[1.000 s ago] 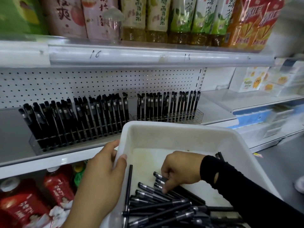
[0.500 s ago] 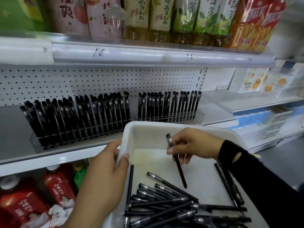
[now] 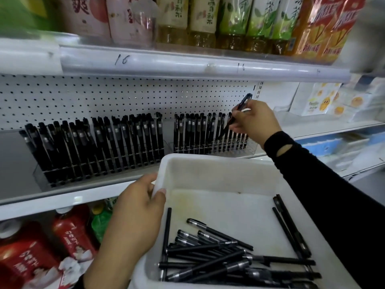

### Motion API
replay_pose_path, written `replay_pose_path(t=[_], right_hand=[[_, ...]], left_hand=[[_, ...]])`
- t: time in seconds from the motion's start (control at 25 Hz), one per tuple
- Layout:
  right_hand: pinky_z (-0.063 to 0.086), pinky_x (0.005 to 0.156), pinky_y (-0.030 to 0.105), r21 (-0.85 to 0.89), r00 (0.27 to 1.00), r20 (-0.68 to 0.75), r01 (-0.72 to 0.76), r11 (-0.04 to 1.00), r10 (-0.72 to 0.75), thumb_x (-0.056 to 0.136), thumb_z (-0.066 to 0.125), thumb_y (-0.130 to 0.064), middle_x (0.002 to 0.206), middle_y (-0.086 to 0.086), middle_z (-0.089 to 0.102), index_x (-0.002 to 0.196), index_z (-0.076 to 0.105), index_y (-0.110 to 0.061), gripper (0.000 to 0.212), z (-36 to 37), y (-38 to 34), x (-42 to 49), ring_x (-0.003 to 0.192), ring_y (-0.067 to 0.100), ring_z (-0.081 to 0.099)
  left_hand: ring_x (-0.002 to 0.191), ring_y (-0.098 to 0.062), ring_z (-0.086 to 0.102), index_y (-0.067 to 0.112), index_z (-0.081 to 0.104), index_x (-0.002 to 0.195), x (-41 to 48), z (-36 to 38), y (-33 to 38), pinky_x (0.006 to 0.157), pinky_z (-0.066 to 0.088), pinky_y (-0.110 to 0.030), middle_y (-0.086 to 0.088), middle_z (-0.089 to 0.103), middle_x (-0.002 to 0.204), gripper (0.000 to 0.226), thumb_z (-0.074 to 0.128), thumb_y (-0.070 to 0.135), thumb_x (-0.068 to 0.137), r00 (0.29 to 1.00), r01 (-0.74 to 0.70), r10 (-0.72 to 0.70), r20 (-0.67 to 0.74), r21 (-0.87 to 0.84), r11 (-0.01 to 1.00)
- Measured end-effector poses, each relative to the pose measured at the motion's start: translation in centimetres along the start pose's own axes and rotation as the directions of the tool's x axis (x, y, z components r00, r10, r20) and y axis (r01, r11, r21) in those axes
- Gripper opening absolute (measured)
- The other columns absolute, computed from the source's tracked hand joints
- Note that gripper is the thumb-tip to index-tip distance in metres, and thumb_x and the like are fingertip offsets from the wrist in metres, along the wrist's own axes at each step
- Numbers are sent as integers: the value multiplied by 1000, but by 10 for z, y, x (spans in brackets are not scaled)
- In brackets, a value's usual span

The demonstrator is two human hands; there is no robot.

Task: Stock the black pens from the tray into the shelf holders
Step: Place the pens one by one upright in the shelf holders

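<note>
A handwritten "16" stands in dark ink on the clear price rail (image 3: 187,65) of the upper shelf, left of middle. A second, smaller "16" sits further right on the same rail, and a third mark near its right end is too faint to read. Above, the pink-label bottle (image 3: 83,15) shows the character "爽" and the green-label bottles (image 3: 264,15) show "茶". The orange bottles (image 3: 325,28) and the red bottles (image 3: 70,236) below carry Chinese characters too blurred to read. Pale print on the black pens (image 3: 116,142) is too small to tell

L hand (image 3: 135,207) grips tray (image 3: 208,159) rim; R hand (image 3: 255,119) high fwd, fingers (image 3: 236,127) pinch pen (image 3: 243,102).
</note>
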State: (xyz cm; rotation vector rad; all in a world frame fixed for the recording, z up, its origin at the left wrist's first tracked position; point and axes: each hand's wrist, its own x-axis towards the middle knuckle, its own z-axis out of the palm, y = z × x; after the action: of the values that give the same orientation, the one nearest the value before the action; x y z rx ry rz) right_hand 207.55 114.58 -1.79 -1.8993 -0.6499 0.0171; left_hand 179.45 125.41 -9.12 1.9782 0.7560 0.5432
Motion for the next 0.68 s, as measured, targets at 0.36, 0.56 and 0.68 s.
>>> replay_pose_path(t=[0.36,0.56,0.68], right_hand=[[60,79,48,-437,992,5,115,892,-125,98,55,-10,95,16,69,94,60,-8,7,50,38,34,84,34,69],[50,72,31,-586,994,85,103,804,-65,98,61,-24,99,16,68,102,66,-3,23,57,53,41,83,28,63],[51,72,29,-612,995,93,75,788,-22,98,61,-27,100,15,70,106,67,-4,25,60,57,44,87,29,67]], left_hand=[[74,5,64,47,57,114,-4,-3,3,64,48,-24,27,67,87,27,50,25,100,1000,10,-10,21,10,1000],[75,6,65,47,58,116,-3,-2,2,64,48,-22,27,68,86,28,51,26,99,999,19,-19,26,-10,1000],[74,6,64,46,58,116,-2,-1,1,62,46,-21,35,64,87,28,51,26,99,999,7,-7,33,1,1000]])
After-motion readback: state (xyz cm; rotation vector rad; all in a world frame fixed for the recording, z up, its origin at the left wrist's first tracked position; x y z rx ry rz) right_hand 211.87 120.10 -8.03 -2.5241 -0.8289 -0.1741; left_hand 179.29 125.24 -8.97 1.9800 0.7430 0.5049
